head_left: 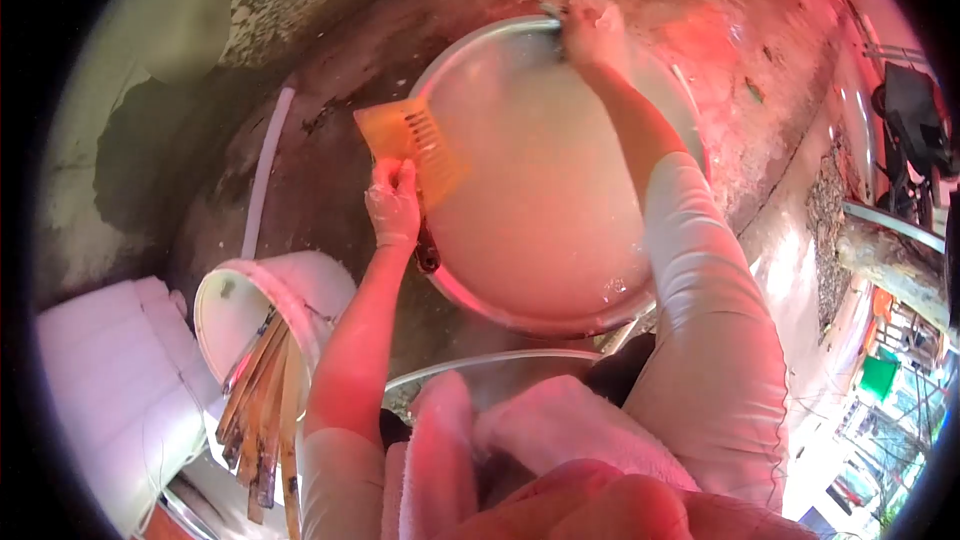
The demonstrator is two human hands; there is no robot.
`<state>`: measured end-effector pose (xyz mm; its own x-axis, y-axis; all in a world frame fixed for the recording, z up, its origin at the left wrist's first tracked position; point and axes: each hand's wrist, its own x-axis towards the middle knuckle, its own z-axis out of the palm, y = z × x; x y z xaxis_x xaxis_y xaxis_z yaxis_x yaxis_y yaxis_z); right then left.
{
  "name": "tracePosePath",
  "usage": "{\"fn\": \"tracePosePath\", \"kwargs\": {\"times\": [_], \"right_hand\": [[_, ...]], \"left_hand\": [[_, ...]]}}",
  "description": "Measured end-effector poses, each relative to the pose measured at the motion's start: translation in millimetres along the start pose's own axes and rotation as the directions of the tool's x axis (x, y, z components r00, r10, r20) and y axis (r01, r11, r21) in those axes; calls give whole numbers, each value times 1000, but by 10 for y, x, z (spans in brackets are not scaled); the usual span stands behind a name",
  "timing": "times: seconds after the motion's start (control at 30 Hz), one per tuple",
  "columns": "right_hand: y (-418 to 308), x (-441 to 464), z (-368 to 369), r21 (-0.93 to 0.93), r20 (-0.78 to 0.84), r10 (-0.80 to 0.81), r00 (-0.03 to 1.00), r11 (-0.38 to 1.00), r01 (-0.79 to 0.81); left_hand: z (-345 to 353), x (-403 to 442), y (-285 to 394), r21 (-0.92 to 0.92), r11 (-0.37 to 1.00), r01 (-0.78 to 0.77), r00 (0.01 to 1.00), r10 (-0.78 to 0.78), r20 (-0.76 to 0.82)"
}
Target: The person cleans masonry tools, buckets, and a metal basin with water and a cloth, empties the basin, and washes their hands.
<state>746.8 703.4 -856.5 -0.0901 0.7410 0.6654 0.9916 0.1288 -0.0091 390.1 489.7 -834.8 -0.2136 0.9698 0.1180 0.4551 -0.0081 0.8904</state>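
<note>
A wide metal basin (510, 321) full of cloudy, whitish liquid stands on the ground before me. My left hand (393, 206) is closed on the lower edge of a flat orange plastic piece with a row of slots (385, 126), held at the basin's left rim and partly over the liquid. At the far rim, my right hand (594, 28) is closed, its fingers curled at the edge. A small dark part shows beside it, and the fingers hide most of what they grip. Small bubbles (614, 289) float near the basin's lower right.
A white bucket (318, 280) lies tilted at the left, with several wooden strips (262, 395) sticking out. Behind it a white pipe (268, 172) rests near a wall. White containers (115, 370) stand at far left. A dark machine (915, 120) and a log (890, 265) are at the right.
</note>
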Motion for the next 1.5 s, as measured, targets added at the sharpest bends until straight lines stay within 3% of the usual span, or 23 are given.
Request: {"fn": "tracePosePath", "kwargs": {"times": [0.07, 0.1, 0.17, 0.23, 0.37, 0.47, 0.53, 0.6, 0.67, 0.7, 0.73, 0.8, 0.83, 0.9, 0.97, 1.0, 1.1, 1.2, 1.3, 1.4, 1.5], "right_hand": [[478, -142, -367, -25, 250, 211, 945, 977, -212], [570, -315, -746, -96, 512, 394, 763, 909, -405], [872, -724, -1152, -286, 467, 527, 710, 850, -443], [1003, -1368, -1603, -253, 413, 603, 682, 796, -550], [629, -2083, -2390, -351, 364, 824, 434, 553, -756], [921, -1934, -2010, -255, 390, 796, 463, 576, -777], [1133, -1439, -1501, -305, 478, 748, 461, 633, -711], [445, -427, -1617, 263, 601, 570, 560, 520, -813], [771, -479, -573, 202, 358, 359, 862, 871, -447], [303, -21, -619, 112, 193, 186, 963, 971, -210], [-31, 287, -592, 269, 277, 69, 958, 952, -146], [-182, 412, -303, 293, 280, -82, 957, 956, -4], [-62, 188, 96, 155, 235, -96, 967, 986, 61], [-42, 53, -143, -17, 420, -76, 904, 996, 92], [271, -55, -633, -140, 631, 253, 734, 967, -213], [571, -251, -832, -86, 708, 283, 647, 944, -319], [1008, -1034, -1388, -182, 600, 452, 660, 880, -438], [975, -1651, -1866, -435, 506, 676, 536, 736, -519], [673, -2073, -2332, -477, 480, 786, 391, 607, -636], [335, -2626, -2607, -486, 413, 834, 365, 541, -687], [-220, -2925, -3023, -418, 485, 837, 253, 476, -774]], "left_hand": [[134, -1, -69, 358, 908, -217, 971, 238, -12], [128, -3, -90, 315, 938, -148, 989, 150, 18], [90, 35, -89, 223, 975, -3, 996, -17, 87], [36, 9, -118, 194, 978, -76, 995, 61, 85], [82, 3, -180, 110, 992, -65, 995, 56, 84], [81, -6, -136, 58, 995, 76, 993, -81, 91], [74, -9, -90, 72, 996, 59, 993, -66, 98], [67, 20, -94, 94, 995, 18, 995, -27, 95], [88, 31, -124, 124, 992, -36, 996, 25, 86], [85, 16, -139, 129, 991, -47, 995, 35, 90], [82, 17, -140, 132, 989, -63, 995, 51, 90], [113, 64, -112, 167, 979, -117, 992, 106, 73], [110, 72, -87, 207, 967, -148, 988, 136, 73], [89, 28, -81, 277, 939, -203, 979, 191, 70], [127, 66, -159, 317, 910, -268, 963, 263, 60], [125, 58, -166, 294, 928, -229, 973, 219, 68], [125, 54, -222, 257, 950, -174, 985, 168, 46], [141, 110, -202, 275, 945, -178, 984, 174, 39], [76, 110, -84, 292, 947, -131, 991, 118, 62], [95, 123, -198, 348, 929, -123, 992, 111, 52], [91, 165, -247, 339, 936, -98, 995, 89, 42]]}}
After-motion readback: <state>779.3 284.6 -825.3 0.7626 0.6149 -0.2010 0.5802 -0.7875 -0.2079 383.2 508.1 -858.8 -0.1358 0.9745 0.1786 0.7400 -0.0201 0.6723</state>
